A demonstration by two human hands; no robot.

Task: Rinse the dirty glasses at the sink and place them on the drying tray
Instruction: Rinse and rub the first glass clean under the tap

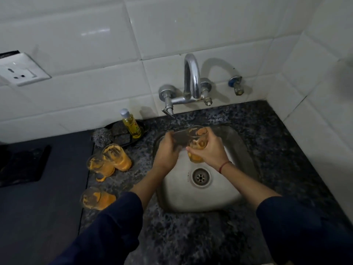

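Note:
Over the steel sink (pixel 202 197) my right hand (pixel 209 153) grips a clear glass (pixel 197 133) smeared with orange residue, its mouth tilted up toward the tap. My left hand (pixel 167 151) holds a dark scrub pad (pixel 179 139) against the glass's left side. Three more orange-stained glasses are on the speckled counter to the left: two upright ones close together (pixel 117 155) (pixel 99 165) and one lying on its side (pixel 95 197) near my left sleeve. A black tray (pixel 23 165) lies on the dark surface at far left.
A chrome wall tap (pixel 192 77) arches over the sink's back edge; I see no water running. A yellow soap bottle (pixel 131 124) and scrubbers sit on a black dish behind the glasses. A wall socket (pixel 23 72) is at upper left. Tiled walls close the back and right.

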